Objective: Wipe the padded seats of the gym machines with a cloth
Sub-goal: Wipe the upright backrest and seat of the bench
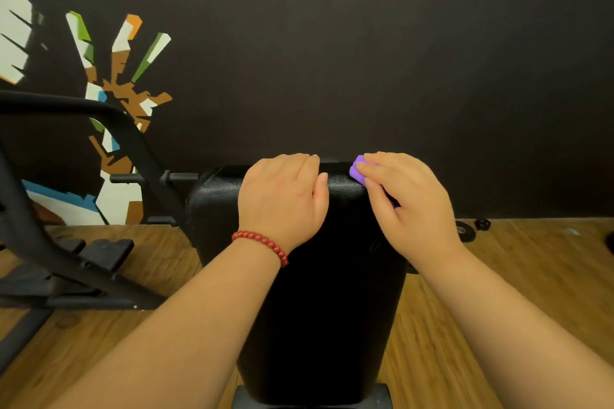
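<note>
The black pad (319, 292) runs lengthwise from the person toward the wall. The left hand (282, 199) grips the pad's far end near its middle, fingers curled over the edge. The right hand (412, 206) is at the pad's far right corner, clamped on a purple cloth (358, 171) pressed to that corner. The hands are close but apart. Nearly all of the pad lies on the person's side of the cloth, so the wipe probably has to pull back along the long axis, led by the right hand.

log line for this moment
left grip: holds black pad top edge | right grip: presses purple cloth on pad's top right corner | step: wipe
</note>
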Tool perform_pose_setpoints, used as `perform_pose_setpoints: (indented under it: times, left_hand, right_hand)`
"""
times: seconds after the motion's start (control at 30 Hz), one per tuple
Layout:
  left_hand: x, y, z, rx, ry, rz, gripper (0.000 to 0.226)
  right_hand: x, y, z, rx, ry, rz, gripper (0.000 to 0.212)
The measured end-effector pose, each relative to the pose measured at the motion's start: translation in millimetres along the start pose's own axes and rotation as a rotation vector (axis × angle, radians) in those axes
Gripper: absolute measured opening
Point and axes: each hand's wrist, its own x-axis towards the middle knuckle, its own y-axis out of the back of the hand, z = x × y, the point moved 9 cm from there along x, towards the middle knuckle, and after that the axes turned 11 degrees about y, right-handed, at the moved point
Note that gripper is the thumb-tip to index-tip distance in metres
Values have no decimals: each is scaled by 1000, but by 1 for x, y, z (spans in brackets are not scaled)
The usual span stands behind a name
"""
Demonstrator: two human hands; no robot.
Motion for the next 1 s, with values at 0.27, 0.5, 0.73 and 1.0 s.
perform_pose_setpoints:
  times: [0.27, 0.5, 0.73, 1.0]
  left_hand:
    - [1, 1, 1, 17, 27, -38, 38]
    - [1, 1, 3, 17, 36, -60, 38]
    - [2, 1, 6, 79, 59, -81, 44]
    - [14, -5, 46, 47, -20, -125, 44]
  right_hand:
    - [31, -24, 41, 73, -335, -261, 19]
    - [-31, 16, 15, 116, -273, 237, 27]
    - [-2, 6, 53, 221, -597, -38, 35]
    - [-73, 8, 57, 466, -835, 390, 27]
